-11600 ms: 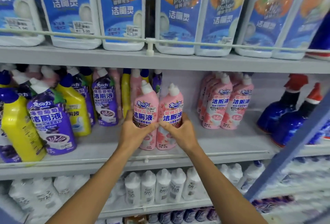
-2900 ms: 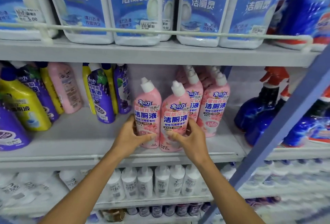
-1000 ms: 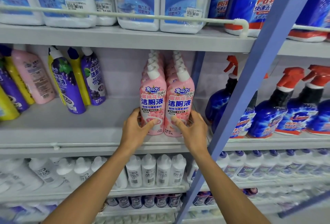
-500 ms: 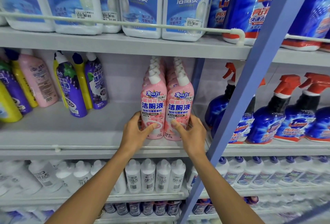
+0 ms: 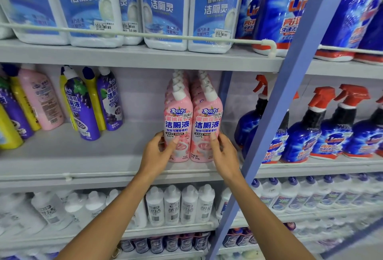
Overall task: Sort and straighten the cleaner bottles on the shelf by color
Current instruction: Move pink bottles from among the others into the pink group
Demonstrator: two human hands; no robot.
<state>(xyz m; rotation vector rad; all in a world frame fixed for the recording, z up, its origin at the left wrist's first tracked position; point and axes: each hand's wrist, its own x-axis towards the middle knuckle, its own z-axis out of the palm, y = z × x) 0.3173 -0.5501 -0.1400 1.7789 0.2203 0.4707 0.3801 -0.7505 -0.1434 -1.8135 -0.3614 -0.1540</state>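
Just two slim bare forearms, one in from 7 o'clock and one from 5, with a bare left hand [image 5: 159,156] and right hand [image 5: 225,157], thumbnails short.

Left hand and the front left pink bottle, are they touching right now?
Touching. The head view shows the left hand gripping the front left pink bottle, thumb across its lower label, fingers round its left side.

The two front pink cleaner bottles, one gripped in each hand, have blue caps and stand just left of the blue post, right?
No, the head view shows white caps. The left hand grips the left pink cleaner bottle, the right hand the right pink cleaner bottle, both left of the blue upright post.
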